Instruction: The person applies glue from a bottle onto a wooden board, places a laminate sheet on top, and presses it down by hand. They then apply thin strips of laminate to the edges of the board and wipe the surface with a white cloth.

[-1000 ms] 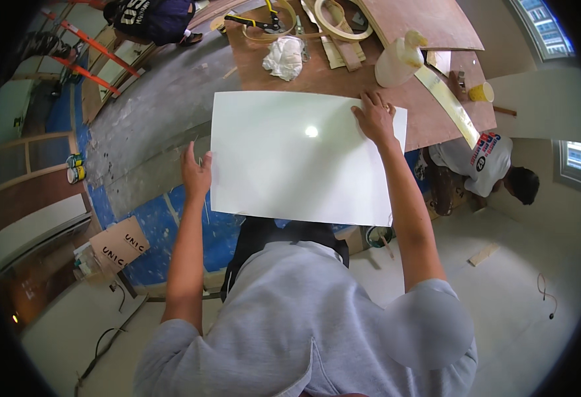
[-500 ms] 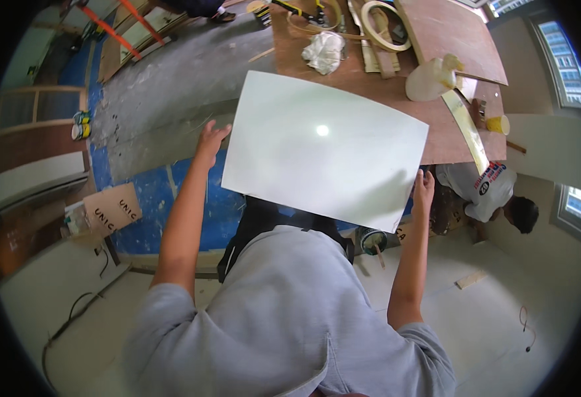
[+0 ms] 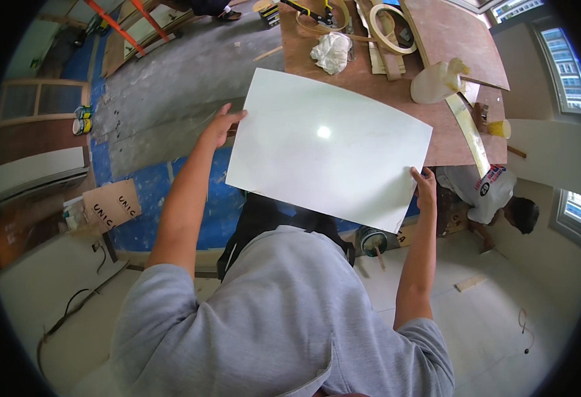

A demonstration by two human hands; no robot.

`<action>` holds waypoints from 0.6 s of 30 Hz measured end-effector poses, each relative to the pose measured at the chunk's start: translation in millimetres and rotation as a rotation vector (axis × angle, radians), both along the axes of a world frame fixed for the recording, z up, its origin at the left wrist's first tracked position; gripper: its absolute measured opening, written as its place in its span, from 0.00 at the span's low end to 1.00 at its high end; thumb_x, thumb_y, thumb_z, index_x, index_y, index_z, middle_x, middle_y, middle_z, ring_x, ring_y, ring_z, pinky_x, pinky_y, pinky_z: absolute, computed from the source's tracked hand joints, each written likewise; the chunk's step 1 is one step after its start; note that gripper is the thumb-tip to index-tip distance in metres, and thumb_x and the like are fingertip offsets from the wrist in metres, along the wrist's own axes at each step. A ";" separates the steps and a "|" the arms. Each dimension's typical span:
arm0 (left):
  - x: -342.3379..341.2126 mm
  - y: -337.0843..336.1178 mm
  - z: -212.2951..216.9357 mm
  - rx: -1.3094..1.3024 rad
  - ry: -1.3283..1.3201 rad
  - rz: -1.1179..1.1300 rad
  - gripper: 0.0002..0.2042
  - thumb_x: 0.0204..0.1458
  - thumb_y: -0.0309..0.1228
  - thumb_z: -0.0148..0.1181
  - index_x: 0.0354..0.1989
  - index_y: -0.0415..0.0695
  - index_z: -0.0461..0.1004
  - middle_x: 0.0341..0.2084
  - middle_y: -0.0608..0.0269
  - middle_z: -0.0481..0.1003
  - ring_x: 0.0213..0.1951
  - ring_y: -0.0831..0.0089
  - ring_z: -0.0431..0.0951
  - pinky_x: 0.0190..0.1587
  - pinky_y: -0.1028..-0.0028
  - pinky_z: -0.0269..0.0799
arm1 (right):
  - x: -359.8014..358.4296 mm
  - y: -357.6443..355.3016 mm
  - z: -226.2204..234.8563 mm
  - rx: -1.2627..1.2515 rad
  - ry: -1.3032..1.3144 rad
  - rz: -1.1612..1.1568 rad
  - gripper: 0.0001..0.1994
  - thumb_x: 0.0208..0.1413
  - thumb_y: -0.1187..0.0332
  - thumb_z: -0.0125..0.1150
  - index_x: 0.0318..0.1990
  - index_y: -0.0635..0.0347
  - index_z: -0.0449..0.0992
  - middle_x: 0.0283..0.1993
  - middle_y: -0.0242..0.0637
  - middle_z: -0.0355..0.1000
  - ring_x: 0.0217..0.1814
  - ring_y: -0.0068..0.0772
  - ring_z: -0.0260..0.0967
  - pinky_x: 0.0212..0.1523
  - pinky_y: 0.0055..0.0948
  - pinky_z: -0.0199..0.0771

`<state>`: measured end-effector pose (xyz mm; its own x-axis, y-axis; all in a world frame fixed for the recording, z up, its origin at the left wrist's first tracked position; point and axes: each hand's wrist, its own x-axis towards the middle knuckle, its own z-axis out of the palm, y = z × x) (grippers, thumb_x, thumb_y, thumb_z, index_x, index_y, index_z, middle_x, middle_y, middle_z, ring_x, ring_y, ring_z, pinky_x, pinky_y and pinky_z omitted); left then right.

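Note:
A glossy white panel (image 3: 323,159), with a bright light reflected in its face, lies tilted in front of my body. At its left edge is my left hand (image 3: 224,126), thumb on the rim and the other fingers partly out of sight behind it. My right hand (image 3: 425,186) grips the lower right edge, its thumb over the top face and fingertips hidden underneath. The panel covers part of the brown wooden tabletop (image 3: 370,96); I cannot tell whether it rests on anything besides my hands.
On the tabletop are a crumpled white cloth (image 3: 332,53), a tape roll (image 3: 392,30), a whitish jug (image 3: 436,82) and a yellow cup (image 3: 499,128). A person in a white shirt (image 3: 479,188) bends down at right. Below the panel stands an open can (image 3: 372,241) with a stick.
My left hand has come in from beside the panel and its thumb now touches the edge. My right thumb has moved onto the panel's face. The panel shifts slightly right in the view.

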<state>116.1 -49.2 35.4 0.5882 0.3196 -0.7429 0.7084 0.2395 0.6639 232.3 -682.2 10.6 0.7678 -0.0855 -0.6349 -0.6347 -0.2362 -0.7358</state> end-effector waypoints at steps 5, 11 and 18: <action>-41.0 43.9 -25.5 -0.013 -0.051 0.168 0.50 0.55 0.54 0.69 0.78 0.47 0.45 0.60 0.45 0.72 0.52 0.57 0.78 0.55 0.58 0.71 | -0.9 -2.7 -6.1 -0.043 -0.020 0.009 0.40 0.55 0.59 0.77 0.68 0.68 0.61 0.44 0.38 0.79 0.38 0.26 0.79 0.31 0.26 0.77; -153.2 98.6 -43.0 0.188 0.207 0.099 0.43 0.59 0.53 0.65 0.76 0.45 0.52 0.54 0.52 0.78 0.49 0.59 0.79 0.48 0.58 0.72 | -4.6 4.0 -0.7 -0.100 -0.045 -0.048 0.37 0.56 0.55 0.76 0.67 0.65 0.66 0.48 0.39 0.76 0.46 0.30 0.74 0.43 0.34 0.75; -258.9 79.3 -34.8 0.325 0.497 -0.233 0.31 0.58 0.40 0.70 0.65 0.35 0.69 0.39 0.59 0.82 0.33 0.73 0.79 0.34 0.73 0.75 | -3.0 8.6 -3.3 -0.734 -0.658 -0.025 0.24 0.61 0.59 0.70 0.57 0.69 0.75 0.56 0.51 0.72 0.57 0.46 0.73 0.58 0.39 0.74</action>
